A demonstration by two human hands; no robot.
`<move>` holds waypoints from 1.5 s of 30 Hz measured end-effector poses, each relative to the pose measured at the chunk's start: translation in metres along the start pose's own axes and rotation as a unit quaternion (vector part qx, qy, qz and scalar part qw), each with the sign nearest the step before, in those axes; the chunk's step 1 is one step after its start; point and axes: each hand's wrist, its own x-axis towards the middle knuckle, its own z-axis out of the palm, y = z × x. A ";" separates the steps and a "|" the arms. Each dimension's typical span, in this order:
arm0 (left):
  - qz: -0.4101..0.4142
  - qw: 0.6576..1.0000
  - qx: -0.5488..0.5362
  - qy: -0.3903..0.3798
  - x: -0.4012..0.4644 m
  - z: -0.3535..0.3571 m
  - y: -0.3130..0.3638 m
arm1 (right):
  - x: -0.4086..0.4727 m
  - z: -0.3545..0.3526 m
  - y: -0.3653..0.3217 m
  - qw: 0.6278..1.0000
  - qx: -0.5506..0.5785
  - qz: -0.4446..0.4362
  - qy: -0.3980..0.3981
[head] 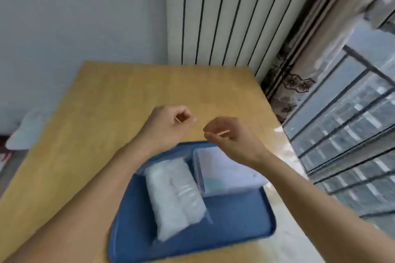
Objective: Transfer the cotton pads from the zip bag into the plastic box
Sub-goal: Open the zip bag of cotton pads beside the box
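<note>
Zip bag (175,194): clear, crinkled plastic, packed white, on blue tray (235,220) below both wrists; translucent rectangular plastic box (226,171) under right hand (230,136). Left hand (168,124), right hand: fingers curled, raised, holding nothing discernible.

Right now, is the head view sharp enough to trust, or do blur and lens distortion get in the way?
Head view: soft all over, and smeared on the zip bag and plastic box; the wide lens bends the radiator and window rails; light is even daylight, without hard glare on the blue tray.
</note>
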 end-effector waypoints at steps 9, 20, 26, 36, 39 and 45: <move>0.194 0.971 0.110 0.087 -0.078 0.063 -0.110 | -0.053 0.076 0.112 0.921 -0.266 -0.283 -0.012; -0.144 0.977 -0.038 0.154 -0.102 0.071 -0.132 | -0.067 0.097 0.117 0.924 -0.191 -0.291 0.158; -0.125 0.987 -0.017 0.096 -0.117 0.069 -0.118 | -0.072 0.096 0.107 0.939 -0.167 -0.254 0.164; 0.232 0.936 -0.172 0.204 -0.118 0.050 -0.103 | -0.070 0.097 0.082 0.932 0.279 -0.204 0.108; 0.245 0.958 -0.066 0.133 -0.119 0.047 -0.092 | -0.072 0.094 0.075 0.936 0.232 -0.238 0.120; 0.202 0.977 0.013 0.067 -0.106 0.052 -0.090 | -0.065 0.108 0.077 0.955 0.053 -0.241 0.165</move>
